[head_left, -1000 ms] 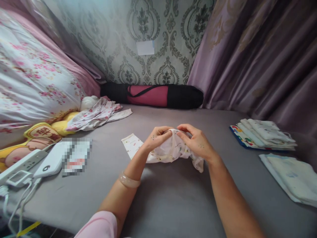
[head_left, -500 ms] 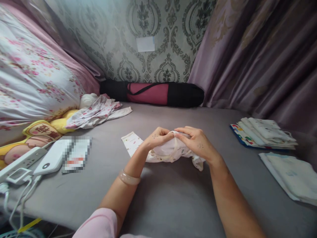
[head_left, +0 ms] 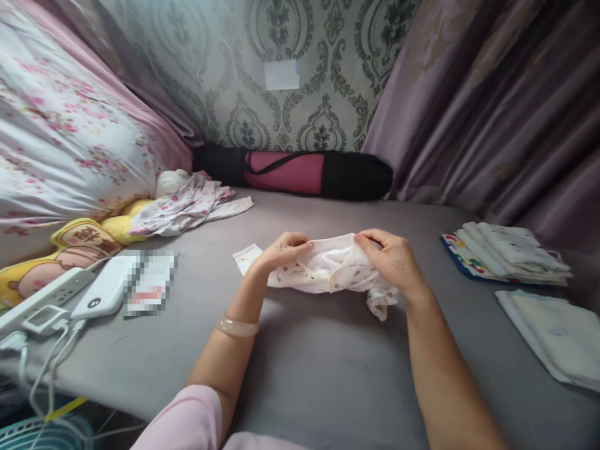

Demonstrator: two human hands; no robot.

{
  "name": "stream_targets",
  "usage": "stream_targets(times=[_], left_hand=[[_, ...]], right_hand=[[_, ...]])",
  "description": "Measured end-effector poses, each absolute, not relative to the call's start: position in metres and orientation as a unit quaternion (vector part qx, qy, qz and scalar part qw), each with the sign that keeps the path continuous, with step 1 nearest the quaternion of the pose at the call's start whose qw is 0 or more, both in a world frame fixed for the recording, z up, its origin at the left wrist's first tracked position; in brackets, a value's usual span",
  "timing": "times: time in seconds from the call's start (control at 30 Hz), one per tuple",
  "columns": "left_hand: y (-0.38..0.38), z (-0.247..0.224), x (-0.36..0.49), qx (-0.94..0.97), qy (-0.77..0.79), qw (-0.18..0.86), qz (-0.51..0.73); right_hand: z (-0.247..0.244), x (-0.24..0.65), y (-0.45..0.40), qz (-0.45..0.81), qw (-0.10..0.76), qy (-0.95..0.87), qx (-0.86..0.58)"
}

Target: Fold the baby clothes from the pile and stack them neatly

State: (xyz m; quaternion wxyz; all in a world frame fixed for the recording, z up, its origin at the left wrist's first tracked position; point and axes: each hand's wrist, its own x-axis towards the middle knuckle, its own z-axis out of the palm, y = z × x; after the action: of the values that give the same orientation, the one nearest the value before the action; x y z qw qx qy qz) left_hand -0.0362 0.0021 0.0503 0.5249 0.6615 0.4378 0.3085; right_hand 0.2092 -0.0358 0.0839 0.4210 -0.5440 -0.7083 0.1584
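Note:
Both my hands grip a small white baby garment with a sparse print, a pale trimmed edge and long sleeves. My left hand pinches one side of its opening between thumb and fingers. On the other side, my right hand pinches the same edge, so the opening is stretched between them and its white inside shows. One sleeve reaches out past my left wrist on the grey sheet; a bunched end hangs below my right hand. The tips of several fingers are hidden behind the cloth.
To the right lie a stack of folded cloths and a folded white pad. At left are a power strip, a white power bank, cables, a plush toy and a crumpled garment. A black-and-red bag lies along the wall.
My hands have moved apart, left hand to the left and right hand to the right. The garment's opening, bunched before, is now spread wide. The view has shifted slightly.

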Motion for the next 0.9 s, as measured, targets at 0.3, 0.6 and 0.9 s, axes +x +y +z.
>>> stream_targets(times=[0.3, 0.6, 0.9], left_hand=[[0.005, 0.053, -0.069, 0.647, 0.437, 0.556, 0.285], [0.007, 0.047, -0.081, 0.612, 0.365, 0.627, 0.313], [0.005, 0.049, -0.071, 0.632, 0.391, 0.573, 0.344]], right_hand=[[0.077, 0.23, -0.025, 0.161, 0.434, -0.679, -0.57], [0.068, 0.237, -0.018, 0.171, 0.447, -0.663, -0.576], [0.059, 0.243, -0.012, 0.173, 0.451, -0.658, -0.578]])
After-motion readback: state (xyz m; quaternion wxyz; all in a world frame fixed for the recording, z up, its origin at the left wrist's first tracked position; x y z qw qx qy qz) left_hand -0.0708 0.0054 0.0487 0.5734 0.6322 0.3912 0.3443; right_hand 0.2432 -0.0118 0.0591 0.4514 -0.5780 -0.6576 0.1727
